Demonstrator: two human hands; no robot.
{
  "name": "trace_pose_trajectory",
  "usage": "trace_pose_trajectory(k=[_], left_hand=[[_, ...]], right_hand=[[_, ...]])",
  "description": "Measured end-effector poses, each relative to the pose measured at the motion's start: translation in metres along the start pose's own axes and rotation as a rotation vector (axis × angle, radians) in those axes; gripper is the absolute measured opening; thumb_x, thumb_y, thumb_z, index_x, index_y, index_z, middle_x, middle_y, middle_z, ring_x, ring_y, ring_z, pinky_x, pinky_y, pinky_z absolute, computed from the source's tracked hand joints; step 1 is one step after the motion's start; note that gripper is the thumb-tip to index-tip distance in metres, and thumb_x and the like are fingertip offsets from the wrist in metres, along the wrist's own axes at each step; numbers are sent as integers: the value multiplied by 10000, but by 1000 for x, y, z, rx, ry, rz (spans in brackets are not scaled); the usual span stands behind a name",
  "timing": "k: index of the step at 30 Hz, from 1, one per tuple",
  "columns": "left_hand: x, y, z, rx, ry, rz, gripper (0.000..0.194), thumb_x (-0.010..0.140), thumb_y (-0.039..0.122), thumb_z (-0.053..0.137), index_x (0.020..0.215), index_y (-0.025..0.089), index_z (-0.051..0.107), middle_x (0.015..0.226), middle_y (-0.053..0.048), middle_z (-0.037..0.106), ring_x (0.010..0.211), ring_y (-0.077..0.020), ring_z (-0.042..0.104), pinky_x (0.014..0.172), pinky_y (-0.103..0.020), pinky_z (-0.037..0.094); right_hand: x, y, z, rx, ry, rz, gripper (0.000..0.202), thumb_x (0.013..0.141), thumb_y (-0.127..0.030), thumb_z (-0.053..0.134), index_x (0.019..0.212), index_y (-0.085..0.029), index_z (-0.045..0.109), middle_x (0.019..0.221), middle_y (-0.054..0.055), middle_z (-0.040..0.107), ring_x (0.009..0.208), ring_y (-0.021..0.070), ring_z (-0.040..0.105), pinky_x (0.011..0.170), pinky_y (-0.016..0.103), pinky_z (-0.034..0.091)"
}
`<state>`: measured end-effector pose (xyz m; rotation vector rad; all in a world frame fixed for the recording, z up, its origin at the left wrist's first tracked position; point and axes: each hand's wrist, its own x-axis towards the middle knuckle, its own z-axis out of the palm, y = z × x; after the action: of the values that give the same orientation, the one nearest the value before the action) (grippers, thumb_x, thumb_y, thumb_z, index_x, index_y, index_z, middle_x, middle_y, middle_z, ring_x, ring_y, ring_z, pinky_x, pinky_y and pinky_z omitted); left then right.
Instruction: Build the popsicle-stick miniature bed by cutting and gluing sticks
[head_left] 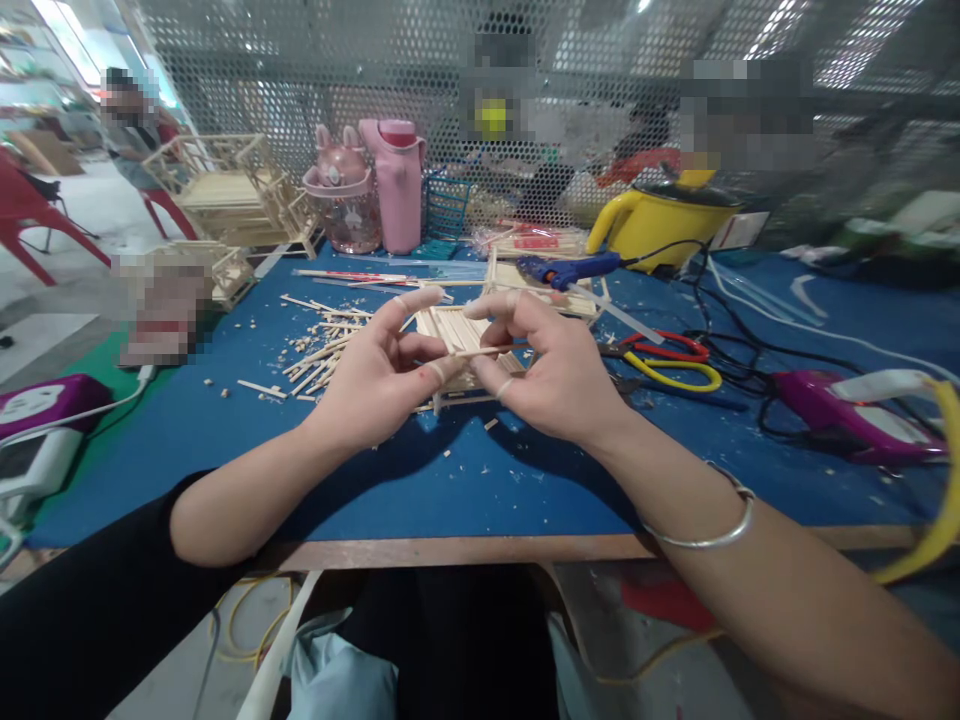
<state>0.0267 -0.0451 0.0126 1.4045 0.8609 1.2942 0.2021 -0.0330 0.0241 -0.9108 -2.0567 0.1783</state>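
Between my hands a thin wooden stick (484,350) is pinched, held level above a small structure of wooden sticks (454,328) on the blue table. My left hand (379,375) has thumb and fingers closed on the stick's left end. My right hand (551,365) grips it farther right, fingers bent, with pale coverings on some fingertips. Parts of the structure are hidden by my fingers. Left of it lies a pile of loose sticks (326,355). Behind it a blue glue gun (577,268) rests near another stick frame (596,295).
Red- and yellow-handled scissors (671,362), black cables and a purple power strip (847,415) lie right. A yellow pot (652,225), pink bottle (399,190) and clear jar (349,215) stand behind. A larger stick model (232,190) and phone (165,310) are left; a person (131,140) is beyond.
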Motion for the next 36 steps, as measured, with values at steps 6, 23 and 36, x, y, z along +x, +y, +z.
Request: trace_pose_trajectory(k=[6, 23, 36], left_hand=[[-1, -2, 1, 73, 42, 90, 574, 666, 149, 747, 1197, 210, 536, 729, 14, 680, 657, -112, 647, 585, -193, 487], [5, 7, 0, -57, 177, 55, 478, 685, 170, 740, 1129, 189, 564, 724, 6, 725, 654, -123, 669, 653, -239, 539], [13, 11, -14, -132, 234, 32, 506, 676, 246, 769, 1136, 194, 563, 756, -1, 730, 685, -112, 670, 630, -206, 521]], right_hand=[[0, 1, -4, 67, -16, 1, 406, 709, -96, 563, 1104, -190, 574, 739, -34, 610, 685, 138, 586, 723, 320, 471], [1, 3, -4, -20, 247, -116, 252, 795, -282, 580, 1043, -237, 573, 1010, 48, 552, 989, 229, 542, 892, 441, 449], [3, 19, -13, 47, 20, 273, 526, 929, -610, 241, 1068, -215, 559, 771, 31, 617, 726, 203, 588, 695, 344, 432]])
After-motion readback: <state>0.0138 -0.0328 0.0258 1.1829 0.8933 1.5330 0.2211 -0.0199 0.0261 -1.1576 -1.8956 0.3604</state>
